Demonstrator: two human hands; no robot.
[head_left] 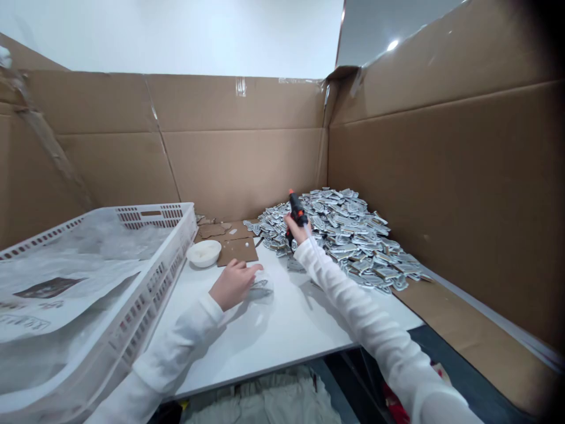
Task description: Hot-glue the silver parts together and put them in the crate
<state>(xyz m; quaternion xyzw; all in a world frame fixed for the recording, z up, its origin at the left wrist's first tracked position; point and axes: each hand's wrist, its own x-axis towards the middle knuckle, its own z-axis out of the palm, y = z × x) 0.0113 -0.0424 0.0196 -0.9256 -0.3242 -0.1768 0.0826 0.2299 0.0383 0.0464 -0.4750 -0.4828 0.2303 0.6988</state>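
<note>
My right hand (299,231) grips a hot glue gun (297,207), black with an orange tip pointing up and away. A pale, translucent stick runs from its back end along my sleeve. Just beyond is a large heap of flat grey pieces (344,224), many seemingly in clear wrapping. My left hand (233,285) is low over the white table (265,335), palm down, thumb stretched out to the right and apart from the bent fingers. Beside it, under the thumb, lies a grey piece in clear plastic (261,288); whether the hand touches it is hard to see.
A white plastic crate (163,277) holding clear bags and printed film (57,294) stands at left. A white bowl (203,254) sits beside a flat cardboard piece (238,250). Tall cardboard walls (247,159) enclose the back and right side. Grey fabric (265,400) shows below the table edge.
</note>
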